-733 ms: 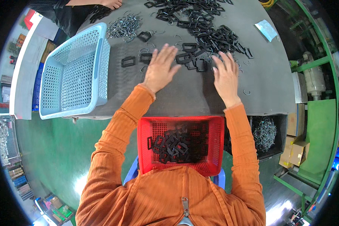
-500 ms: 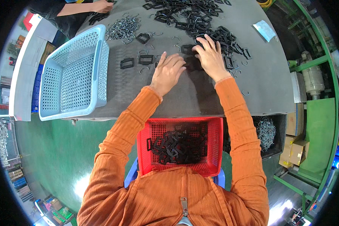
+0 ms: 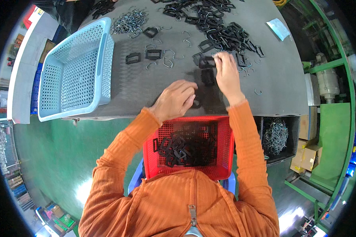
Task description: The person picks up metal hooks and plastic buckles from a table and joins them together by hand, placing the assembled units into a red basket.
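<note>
My right hand (image 3: 228, 75) is closed, its fingertips pinching the edge of a black rectangular buckle frame (image 3: 207, 62) in front of the pile. My left hand (image 3: 175, 98) is near the table's front edge with its fingers curled; whatever they may hold is hidden. Farther up the table, separate black frames (image 3: 153, 54) lie among loose metal hooks (image 3: 167, 63). A heap of black frames (image 3: 229, 35) spreads beyond my right hand. Below the table edge, a red basket (image 3: 148, 158) in front of my body holds several black frames.
A light-blue basket (image 3: 103, 67) stands on the table's left. Behind it is a heap of metal hooks (image 3: 129, 20). A blue face mask (image 3: 279, 29) lies at the far right. A dark crate (image 3: 281, 158) of metal hooks stands below the table at right.
My left hand has moved back toward the table's front edge and its fingers have curled. My right hand has come slightly nearer, its spread fingers closing together. The co-worker's hand has left view.
</note>
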A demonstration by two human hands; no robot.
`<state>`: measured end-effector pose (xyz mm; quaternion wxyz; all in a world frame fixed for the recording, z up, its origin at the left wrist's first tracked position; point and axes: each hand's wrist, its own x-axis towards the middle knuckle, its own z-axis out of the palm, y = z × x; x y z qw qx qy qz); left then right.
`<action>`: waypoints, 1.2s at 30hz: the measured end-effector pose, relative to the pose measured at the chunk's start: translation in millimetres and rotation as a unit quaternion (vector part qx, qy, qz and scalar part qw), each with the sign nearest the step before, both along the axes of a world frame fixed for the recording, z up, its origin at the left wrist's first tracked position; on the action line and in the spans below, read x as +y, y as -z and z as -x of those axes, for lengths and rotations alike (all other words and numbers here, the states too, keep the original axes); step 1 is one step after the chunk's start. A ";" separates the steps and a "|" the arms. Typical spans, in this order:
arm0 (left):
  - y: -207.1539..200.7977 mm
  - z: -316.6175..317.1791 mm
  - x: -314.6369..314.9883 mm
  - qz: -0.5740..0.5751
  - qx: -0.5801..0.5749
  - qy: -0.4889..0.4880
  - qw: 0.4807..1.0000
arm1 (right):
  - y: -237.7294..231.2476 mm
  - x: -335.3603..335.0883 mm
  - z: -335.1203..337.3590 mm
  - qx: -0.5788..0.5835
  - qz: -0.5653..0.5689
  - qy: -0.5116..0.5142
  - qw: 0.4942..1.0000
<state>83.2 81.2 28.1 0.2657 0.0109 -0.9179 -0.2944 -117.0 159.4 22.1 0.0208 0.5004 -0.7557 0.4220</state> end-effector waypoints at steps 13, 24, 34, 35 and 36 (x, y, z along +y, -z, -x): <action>8.7 19.1 -28.9 -0.039 0.006 -0.047 0.998 | -7.9 32.4 2.8 0.107 -0.091 -0.015 0.990; 29.5 25.3 10.2 0.082 -0.024 -0.014 0.996 | 12.0 79.2 -93.1 0.066 -0.101 -0.017 0.993; -27.2 -44.4 -16.8 -0.035 -0.040 -0.229 0.972 | -26.2 54.6 -98.0 0.056 -0.020 -0.107 0.992; -19.3 -40.4 -42.2 0.010 0.001 -0.282 0.959 | -24.0 21.1 -91.8 0.060 0.002 -0.120 0.991; -12.7 -42.1 -67.8 0.053 -0.003 -0.320 0.946 | -22.4 -14.2 -89.4 0.063 0.029 -0.135 0.989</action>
